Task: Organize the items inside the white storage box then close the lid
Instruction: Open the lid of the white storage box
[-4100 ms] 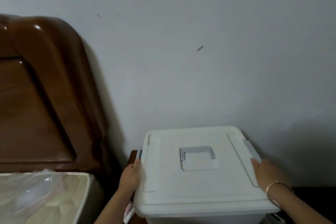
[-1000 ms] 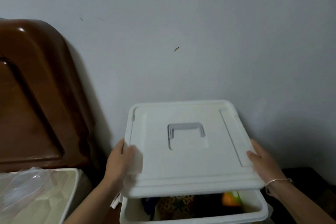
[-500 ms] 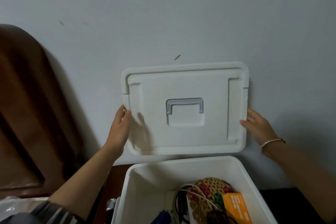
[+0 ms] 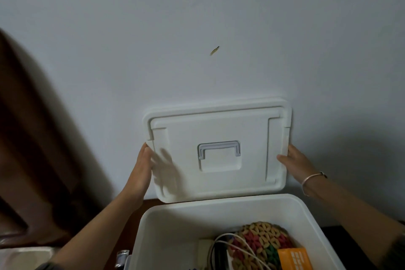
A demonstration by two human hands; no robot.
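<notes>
- The lid [image 4: 219,182] stands upright at the centre of the frame, its top face towards the camera and its back to the wall [image 4: 197,17]; its long axis runs left to right
- The left hand [image 4: 142,169] grips the lid's left edge; the fingers look to be behind the panel, where a dim finger shape shows
- The right hand [image 4: 294,165] pinches the right edge, with the thumb on the front face and the fingers hidden behind
- The grips sit at about mid-height on opposite short sides, so the lid lies directly between them and neither hand is nearer
- The lid's lower edge hangs just above the far rim of the white storage box [image 4: 166,226], which is open in the lower centre and right of the frame
- The contents crowd the box's right half, below the right forearm, so I judge that hand better placed to sort them once the lid is set down
- Count: one lid with one grey handle [image 4: 219,149], one box, two hands, one bracelet [image 4: 312,178]
- Inside the box: one woven mat [image 4: 260,239], one orange carton [image 4: 293,258], one white cable [image 4: 225,240]; more is cut off by the bottom edge
</notes>
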